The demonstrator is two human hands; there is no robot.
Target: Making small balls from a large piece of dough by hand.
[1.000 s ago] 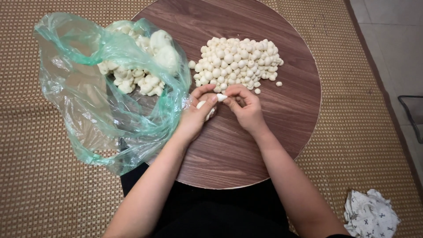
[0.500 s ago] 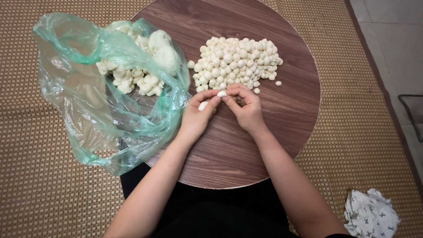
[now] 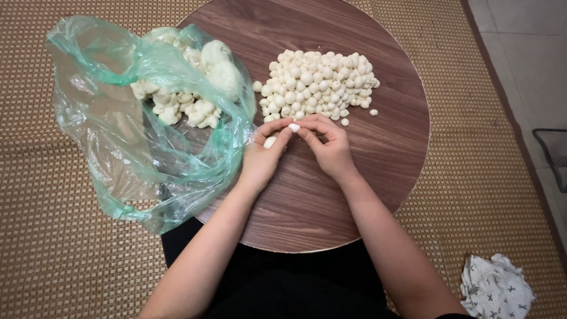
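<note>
Both hands met over the round wooden table (image 3: 378,177), just below a pile (image 3: 316,82) of small white round pieces. The left hand (image 3: 263,156) and the right hand (image 3: 328,147) had their fingertips drawn together around one white piece (image 3: 293,127), which sat pinched between thumb and forefinger tips of both hands. So each grip was pressed in on that piece, not spread. A second pale piece (image 3: 270,142) showed at the left hand, tucked against its fingers; whether it was gripped or merely lay under the hand I could not tell. The held piece was just beside the near edge of the pile, apart from it by a narrow strip of bare wood. A few loose pieces lay at the pile's right and lower edges.

To the left, a thin green plastic bag (image 3: 118,147) lay open, half on the table and half on the woven mat (image 3: 53,254) under it. Inside the bag, near its upper part, sat a heap of larger, lumpier off-white bits (image 3: 183,106). The left wrist touched the bag's crumpled right edge. Both forearms reached up from the bottom of the view over dark clothing. A crumpled white patterned cloth (image 3: 496,289) lay on the mat at the lower right, well apart from the hands.
</note>
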